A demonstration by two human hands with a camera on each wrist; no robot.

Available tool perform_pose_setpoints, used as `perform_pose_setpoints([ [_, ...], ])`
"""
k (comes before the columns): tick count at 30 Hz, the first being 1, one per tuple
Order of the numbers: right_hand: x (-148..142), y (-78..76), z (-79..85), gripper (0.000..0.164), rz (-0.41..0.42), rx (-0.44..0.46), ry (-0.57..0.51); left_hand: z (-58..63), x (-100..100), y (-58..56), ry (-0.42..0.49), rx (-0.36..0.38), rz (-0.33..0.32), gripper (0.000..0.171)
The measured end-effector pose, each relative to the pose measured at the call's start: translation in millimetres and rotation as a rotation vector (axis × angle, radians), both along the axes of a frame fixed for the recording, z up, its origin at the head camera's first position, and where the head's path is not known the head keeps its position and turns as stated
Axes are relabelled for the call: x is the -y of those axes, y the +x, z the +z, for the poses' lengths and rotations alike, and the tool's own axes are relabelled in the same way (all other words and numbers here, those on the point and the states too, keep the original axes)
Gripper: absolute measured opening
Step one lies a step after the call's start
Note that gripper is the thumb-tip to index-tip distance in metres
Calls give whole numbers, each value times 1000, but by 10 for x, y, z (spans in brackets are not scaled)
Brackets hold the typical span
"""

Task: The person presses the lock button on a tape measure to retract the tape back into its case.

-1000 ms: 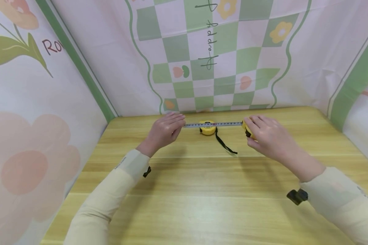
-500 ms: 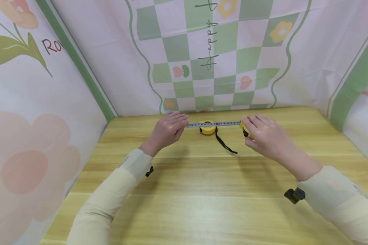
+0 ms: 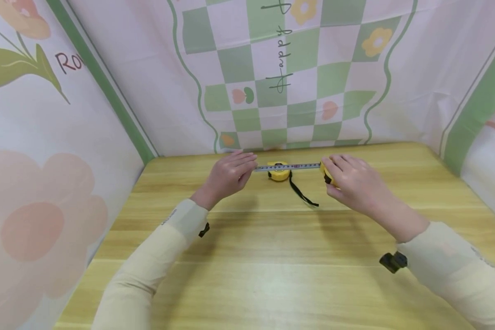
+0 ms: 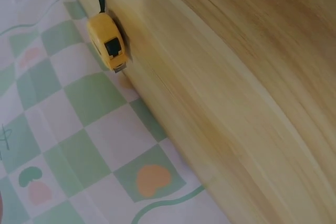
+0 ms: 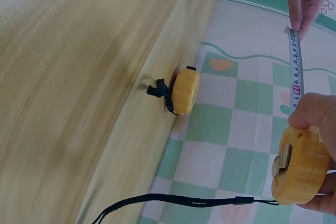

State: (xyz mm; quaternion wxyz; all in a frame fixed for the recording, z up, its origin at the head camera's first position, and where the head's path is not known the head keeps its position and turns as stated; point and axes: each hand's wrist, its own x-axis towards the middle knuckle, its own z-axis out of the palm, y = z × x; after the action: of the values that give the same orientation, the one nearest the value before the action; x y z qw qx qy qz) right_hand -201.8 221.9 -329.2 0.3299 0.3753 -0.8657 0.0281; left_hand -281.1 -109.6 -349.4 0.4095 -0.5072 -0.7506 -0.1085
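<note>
My right hand (image 3: 356, 183) grips a yellow tape measure (image 5: 302, 166), whose black wrist strap (image 5: 178, 199) hangs from its case. From that case a short length of silver tape blade (image 3: 305, 165) runs left to my left hand (image 3: 230, 173), raised over the back of the table. In the right wrist view the left thumb and fingers pinch the hooked end of the blade. A second yellow tape measure (image 3: 278, 175) lies on the table behind the stretched blade, its black strap (image 3: 302, 192) trailing toward the front right. The left wrist view shows this second tape measure, not the hand.
The wooden table (image 3: 264, 256) ends at the back against a hanging cloth (image 3: 272, 91) with green and white checks. Printed cloth also stands along the left side (image 3: 33, 183) and the right side (image 3: 486, 137).
Both hands have moved a little toward each other, and the visible blade between them has become shorter. The tape measure on the table has stayed put.
</note>
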Motion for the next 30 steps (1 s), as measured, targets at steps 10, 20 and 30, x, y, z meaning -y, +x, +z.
perform_pose_setpoints([
  [10,30,7,7,56,-9,14,5,3,-63,-2,2,8,-17,17],
  [20,41,17,-4,55,-14,20,10,-7,-120,-4,8,-6,-32,17],
  [30,70,18,-18,56,-8,13,5,-10,-180,-1,5,6,-33,17],
])
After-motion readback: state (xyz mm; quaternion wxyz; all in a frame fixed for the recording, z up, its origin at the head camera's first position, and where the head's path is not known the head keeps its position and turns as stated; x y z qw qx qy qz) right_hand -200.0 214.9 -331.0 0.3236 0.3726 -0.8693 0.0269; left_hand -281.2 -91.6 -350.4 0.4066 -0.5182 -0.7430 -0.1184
